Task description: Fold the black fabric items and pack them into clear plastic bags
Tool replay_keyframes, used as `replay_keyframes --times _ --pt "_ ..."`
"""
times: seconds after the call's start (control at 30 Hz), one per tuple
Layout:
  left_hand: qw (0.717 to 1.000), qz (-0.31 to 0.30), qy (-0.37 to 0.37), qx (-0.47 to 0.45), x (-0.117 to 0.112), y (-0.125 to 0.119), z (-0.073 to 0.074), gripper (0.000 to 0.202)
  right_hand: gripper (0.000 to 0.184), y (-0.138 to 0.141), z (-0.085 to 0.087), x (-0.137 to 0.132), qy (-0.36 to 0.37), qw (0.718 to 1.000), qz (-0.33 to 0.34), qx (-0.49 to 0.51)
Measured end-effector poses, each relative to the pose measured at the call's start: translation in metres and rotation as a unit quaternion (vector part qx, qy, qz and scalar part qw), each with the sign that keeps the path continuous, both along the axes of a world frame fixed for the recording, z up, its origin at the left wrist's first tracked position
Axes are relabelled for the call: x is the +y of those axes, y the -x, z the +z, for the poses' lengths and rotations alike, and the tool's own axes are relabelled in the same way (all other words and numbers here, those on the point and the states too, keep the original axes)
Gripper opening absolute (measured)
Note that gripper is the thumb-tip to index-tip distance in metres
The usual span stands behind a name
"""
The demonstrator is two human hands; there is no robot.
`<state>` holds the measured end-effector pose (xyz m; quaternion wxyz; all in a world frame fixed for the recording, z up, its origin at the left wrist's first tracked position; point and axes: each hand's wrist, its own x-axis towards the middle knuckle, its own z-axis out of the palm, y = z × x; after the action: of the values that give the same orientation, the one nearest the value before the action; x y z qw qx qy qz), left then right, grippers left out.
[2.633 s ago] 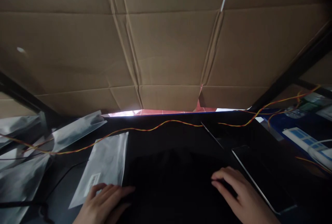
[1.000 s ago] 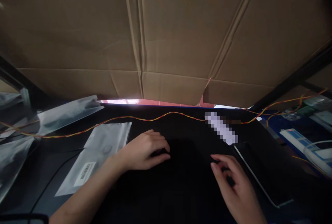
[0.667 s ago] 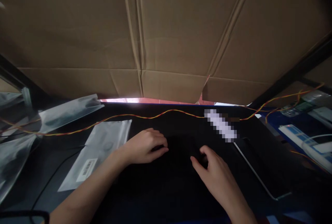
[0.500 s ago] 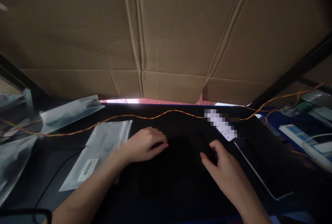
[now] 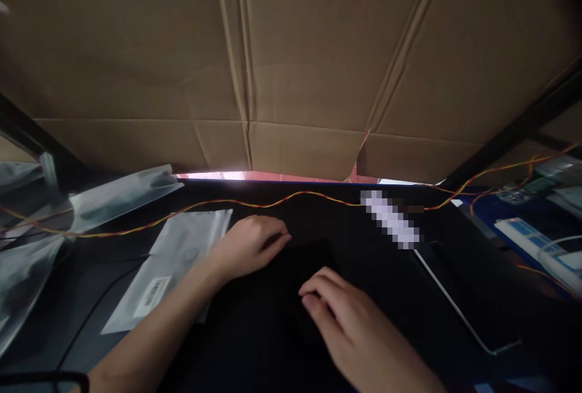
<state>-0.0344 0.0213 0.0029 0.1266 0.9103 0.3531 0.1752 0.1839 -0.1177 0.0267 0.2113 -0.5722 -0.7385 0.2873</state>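
Observation:
My left hand [image 5: 255,244] rests over the black tabletop [image 5: 236,332], its fingers curled and the thumb close beneath them. Whatever it holds, if anything, is lost in the dark. A translucent plastic bag [image 5: 182,244] with a white barcode label [image 5: 153,296] lies flat under and beside my left wrist. My right hand [image 5: 339,311] is closed, thumb and fingertips brought together low in the middle. Around those fingertips is a dark, flat shape [image 5: 313,255], barely distinct from the table; its kind does not show.
A twisted red-and-yellow wire [image 5: 254,204] crosses the back. More plastic bags [image 5: 122,198] lie at left. A dark flat device with a light edge [image 5: 454,299] and a blurred-out pale strip [image 5: 391,220] lie right. Beyond sits a white power strip [image 5: 534,247]. Cardboard [image 5: 313,65] rises behind.
My right hand has moved left and nearer to me, and its thumb and fingers have come together from a parted pose. My left hand has shifted slightly up and left.

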Motion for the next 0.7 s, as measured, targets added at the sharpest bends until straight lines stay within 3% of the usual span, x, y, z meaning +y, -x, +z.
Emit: replay_keyframes --times 0.1,0.17,0.27,0.37,0.53,0.7 --pt "0.997 0.058 -0.027 0.049 0.003 0.007 0.008 0.029 0.024 -0.027 0.033 0.027 -0.037 0.997 -0.007 0.063" --pt "0.987 0.127 -0.049 0.082 0.004 0.018 0.015 0.027 0.021 -0.035 0.041 0.053 -0.069 0.995 0.017 0.067" --pt "0.961 0.238 -0.066 0.123 0.004 0.044 0.024 0.025 0.019 -0.034 0.027 0.092 -0.081 0.987 0.11 0.08" --pt "0.937 0.305 -0.049 0.166 0.001 0.07 0.025 0.026 0.019 -0.029 0.0 0.113 -0.124 0.984 0.105 0.077" --pt "0.924 0.302 0.029 0.234 -0.003 0.083 0.017 0.018 0.019 -0.027 -0.025 0.108 -0.156 0.981 0.1 0.066" --pt "0.926 0.265 0.083 0.255 -0.008 0.064 0.014 0.038 0.023 -0.029 -0.029 0.107 -0.175 0.98 0.081 0.041"
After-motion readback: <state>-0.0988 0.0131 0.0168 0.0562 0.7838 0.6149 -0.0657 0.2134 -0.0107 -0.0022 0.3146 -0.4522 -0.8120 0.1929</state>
